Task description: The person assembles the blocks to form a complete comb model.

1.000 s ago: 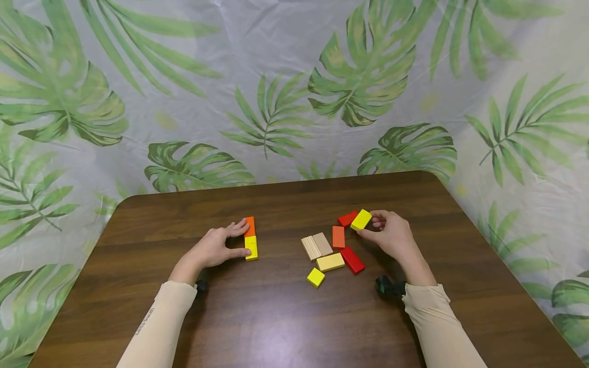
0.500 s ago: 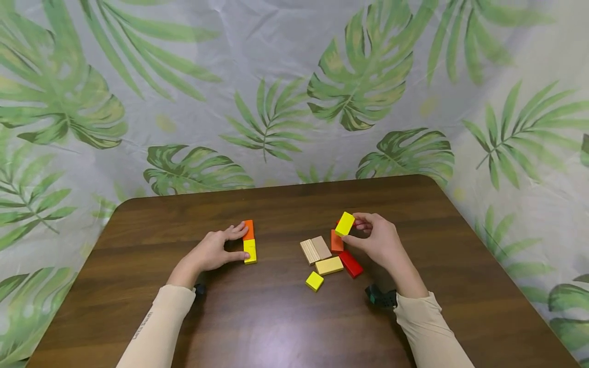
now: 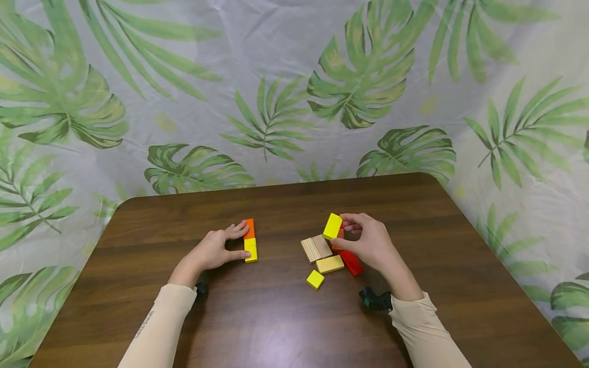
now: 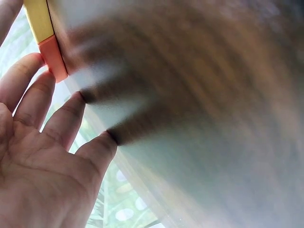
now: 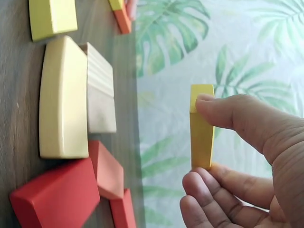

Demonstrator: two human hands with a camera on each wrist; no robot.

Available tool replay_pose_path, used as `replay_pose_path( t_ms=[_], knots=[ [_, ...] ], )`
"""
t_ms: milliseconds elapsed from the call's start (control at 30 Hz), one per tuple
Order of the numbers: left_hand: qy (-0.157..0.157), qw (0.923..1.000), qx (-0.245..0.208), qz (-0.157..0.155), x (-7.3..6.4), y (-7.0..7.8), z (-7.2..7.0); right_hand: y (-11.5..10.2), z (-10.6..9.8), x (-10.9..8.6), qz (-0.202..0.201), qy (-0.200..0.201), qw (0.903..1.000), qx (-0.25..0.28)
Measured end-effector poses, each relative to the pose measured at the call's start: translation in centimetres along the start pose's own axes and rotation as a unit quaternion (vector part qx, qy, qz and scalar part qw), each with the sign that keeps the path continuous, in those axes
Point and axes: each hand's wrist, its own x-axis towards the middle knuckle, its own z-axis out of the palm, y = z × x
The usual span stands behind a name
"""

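Observation:
My right hand (image 3: 368,240) pinches a yellow block (image 3: 333,226) between thumb and fingertips, raised over the loose pile. In the right wrist view the thumb presses the top of that yellow block (image 5: 202,133) and fingertips meet its lower end. On the left, an orange block (image 3: 249,229) and a yellow block (image 3: 250,250) lie end to end in a row. My left hand (image 3: 212,250) rests beside this row, fingertips at the orange block and thumb at the yellow one. The left wrist view has those fingers (image 4: 66,114) spread and fairly straight, two near the orange block (image 4: 53,58).
Between the hands lie a ridged wooden block (image 3: 311,250), a plain wooden block (image 3: 322,246), a cream block (image 3: 330,263), a small yellow block (image 3: 315,279) and a red block (image 3: 352,262). An orange-red block (image 5: 108,171) and another red one (image 5: 122,209) are partly covered in the head view.
My right hand has carried the yellow block leftward from beside the red block, across the orange-red one, toward the wooden blocks. The left hand has stayed at its row.

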Motion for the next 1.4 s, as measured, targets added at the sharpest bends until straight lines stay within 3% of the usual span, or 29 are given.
replay_pose_path(
  t_ms=[400,600,733,1067,1400],
  knots=[
    [0.004,1.0,0.003,-0.001,0.0,-0.1,0.1,-1.3,2.3,-0.3,-0.042,-0.049,0.9979,0.009],
    [0.007,1.0,0.001,-0.003,0.1,-0.1,0.0,-2.8,3.8,0.0,-0.077,-0.083,0.9934,-0.017],
    [0.007,1.0,0.002,-0.001,0.0,0.0,0.0,-3.7,4.6,0.1,-0.08,-0.101,0.9914,-0.025],
    [0.007,1.0,0.005,-0.002,0.2,0.1,0.1,-4.9,6.3,-0.2,-0.126,-0.121,0.9827,-0.062],
    [0.003,0.9999,0.003,-0.009,0.3,-0.1,0.1,-6.4,8.4,-0.1,-0.132,-0.142,0.9785,-0.072]
  ],
)
